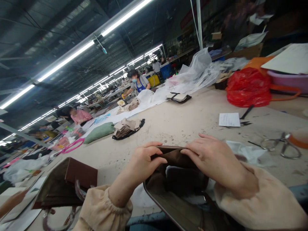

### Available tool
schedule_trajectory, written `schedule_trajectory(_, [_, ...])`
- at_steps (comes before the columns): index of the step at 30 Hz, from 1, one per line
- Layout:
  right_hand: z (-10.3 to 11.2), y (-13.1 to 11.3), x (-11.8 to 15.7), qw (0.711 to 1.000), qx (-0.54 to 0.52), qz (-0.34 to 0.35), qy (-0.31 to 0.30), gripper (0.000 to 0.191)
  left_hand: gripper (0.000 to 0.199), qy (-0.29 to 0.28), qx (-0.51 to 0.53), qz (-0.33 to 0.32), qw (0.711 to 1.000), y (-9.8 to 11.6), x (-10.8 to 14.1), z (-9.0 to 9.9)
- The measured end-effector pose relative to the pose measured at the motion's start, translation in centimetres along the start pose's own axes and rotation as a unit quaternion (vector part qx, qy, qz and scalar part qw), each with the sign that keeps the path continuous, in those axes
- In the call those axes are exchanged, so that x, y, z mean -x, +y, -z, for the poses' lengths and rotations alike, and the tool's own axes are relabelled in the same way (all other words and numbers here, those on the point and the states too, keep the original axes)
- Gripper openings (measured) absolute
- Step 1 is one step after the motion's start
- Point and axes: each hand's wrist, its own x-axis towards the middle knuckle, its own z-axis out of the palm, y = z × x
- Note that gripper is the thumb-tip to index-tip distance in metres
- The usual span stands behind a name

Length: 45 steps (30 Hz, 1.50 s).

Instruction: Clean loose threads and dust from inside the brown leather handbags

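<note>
Both hands grip the far rim of an open brown handbag (163,199) at the table's near edge. My left hand (144,160) pinches the rim on its left part, thumb inside and fingers outside. My right hand (211,157) closes on the same rim a little to the right, its thumb inside the opening. The dark olive lining and a pale patch inside show between them. A second brown bag (80,173) with plastic-wrapped handles lies on its side by my left forearm.
Scissors (288,147), a white note (229,119) and a red plastic bag (249,86) lie to the right. Ahead are bundled beige pieces (127,128) and a green cushion-like bundle (99,132). Co-workers sit further back; another person's hand (16,199) reaches in at left.
</note>
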Motion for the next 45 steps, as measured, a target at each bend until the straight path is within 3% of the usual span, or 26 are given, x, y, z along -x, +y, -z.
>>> schedule_trajectory(8, [1.6,1.0,0.8,1.0,0.013,-0.001,-0.016,0.024,0.01,0.026,0.008,-0.028,0.999,0.3,-1.3,-1.1])
schedule_trajectory(16, [2.1,1.1,1.0,1.0,0.014,-0.01,-0.008,0.025,0.021,0.014,0.011,-0.017,1.0,1.0,-2.5,-1.3])
schedule_trajectory(31, [2.1,0.3,0.9,0.999,0.033,0.003,-0.01,0.028,0.023,0.027,-0.046,0.013,0.999,1.0,-2.3,-1.9])
schedule_trajectory(38, [3.2,0.1,1.6,0.997,0.06,-0.007,-0.038,0.026,0.023,0.014,-0.046,0.022,0.999,0.9,-2.1,-2.2])
schedule_trajectory(42, [3.6,-0.9,1.7,0.999,0.043,0.006,-0.001,0.032,0.023,0.013,-0.045,0.02,0.999,1.0,-2.1,-2.2])
schedule_trajectory(45, [3.0,-1.7,1.2,0.999,0.047,-0.009,0.024,0.02,0.023,0.017,-0.045,0.016,0.999,1.0,-2.1,-2.3])
